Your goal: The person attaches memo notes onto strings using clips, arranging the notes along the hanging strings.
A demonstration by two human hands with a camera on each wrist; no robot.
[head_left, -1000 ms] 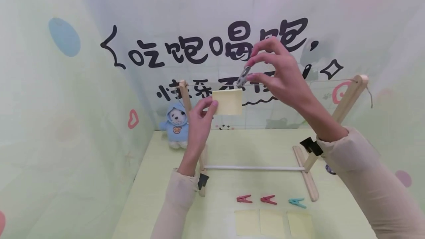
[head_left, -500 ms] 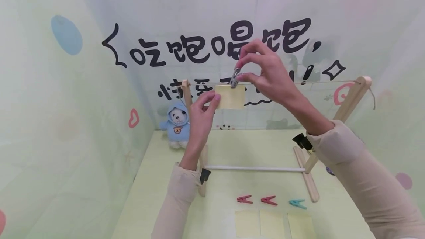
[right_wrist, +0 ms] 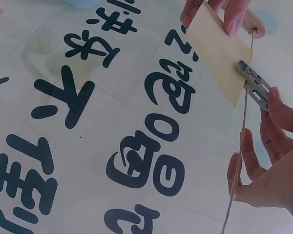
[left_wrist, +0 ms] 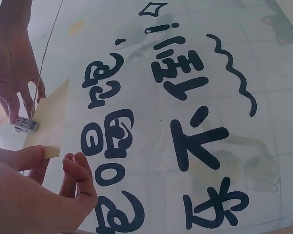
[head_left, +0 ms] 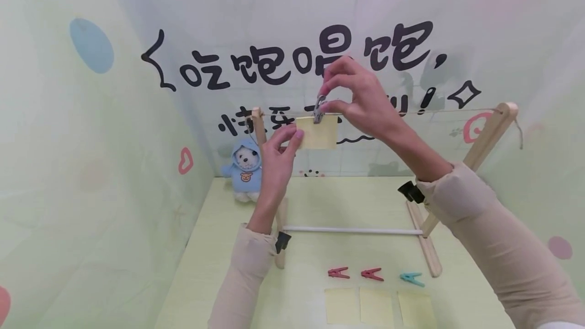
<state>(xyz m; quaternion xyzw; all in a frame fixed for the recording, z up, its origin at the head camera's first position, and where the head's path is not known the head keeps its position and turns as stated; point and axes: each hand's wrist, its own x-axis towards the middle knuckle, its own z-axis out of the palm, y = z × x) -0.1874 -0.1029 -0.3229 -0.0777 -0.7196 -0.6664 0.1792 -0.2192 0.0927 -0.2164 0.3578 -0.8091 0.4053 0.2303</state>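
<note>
A pale yellow paper note is up at the twine strung between two wooden posts. My left hand pinches the note's left edge between thumb and fingers. With thumb and fingertips, my right hand grips a grey clothespin, whose tip sits over the note's top edge. In the right wrist view the clothespin overlaps the note right where the twine runs. From the left wrist view, the clothespin also meets the note near the twine.
Two red clothespins and a blue one lie in a row on the table. Several yellow notes lie below them. A white rod joins the stand's feet. A plush toy sits behind the left post.
My right hand has moved left and brought the clothespin from above the note's right corner onto its top edge. My left hand has raised the note slightly to the twine.
</note>
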